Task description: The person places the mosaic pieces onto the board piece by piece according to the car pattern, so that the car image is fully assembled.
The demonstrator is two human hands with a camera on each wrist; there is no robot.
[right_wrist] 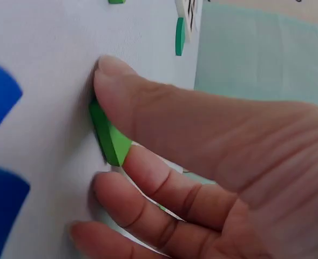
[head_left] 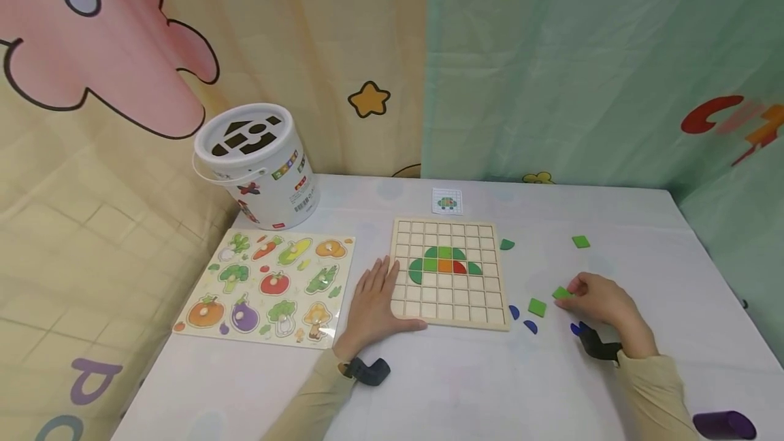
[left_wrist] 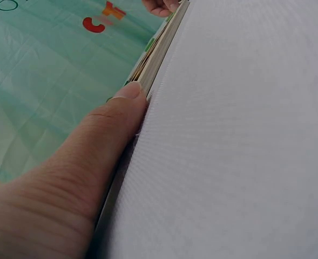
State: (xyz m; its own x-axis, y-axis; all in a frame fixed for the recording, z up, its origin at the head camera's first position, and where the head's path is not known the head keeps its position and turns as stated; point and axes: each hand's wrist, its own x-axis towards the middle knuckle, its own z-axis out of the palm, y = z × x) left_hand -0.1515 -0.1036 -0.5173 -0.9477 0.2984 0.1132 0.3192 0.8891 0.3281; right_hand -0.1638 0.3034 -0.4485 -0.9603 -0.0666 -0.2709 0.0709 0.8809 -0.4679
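My left hand (head_left: 375, 301) rests at the near left corner of a wooden grid board (head_left: 447, 308), fingers straight along its left side. Its thumb (left_wrist: 110, 121) presses against the near edge. Dark green rounded tiles, light green squares, an orange square (head_left: 444, 265) and a red rounded tile (head_left: 459, 267) form a shape on the grid. Right of the board, my right hand (head_left: 603, 301) pinches a light green square tile (right_wrist: 113, 137) between thumb and fingers, low over the table. Another green square (head_left: 537, 307) lies beside it, with blue half-round tiles (head_left: 530, 326) nearby.
Behind the board lies a small pattern card (head_left: 447, 201). A green square (head_left: 580, 241) and a dark green rounded tile (head_left: 507, 244) lie farther back. On the left are a vegetable puzzle (head_left: 269, 305) and a white lidded bucket (head_left: 275, 189). A purple cylinder (head_left: 725, 425) sits front right.
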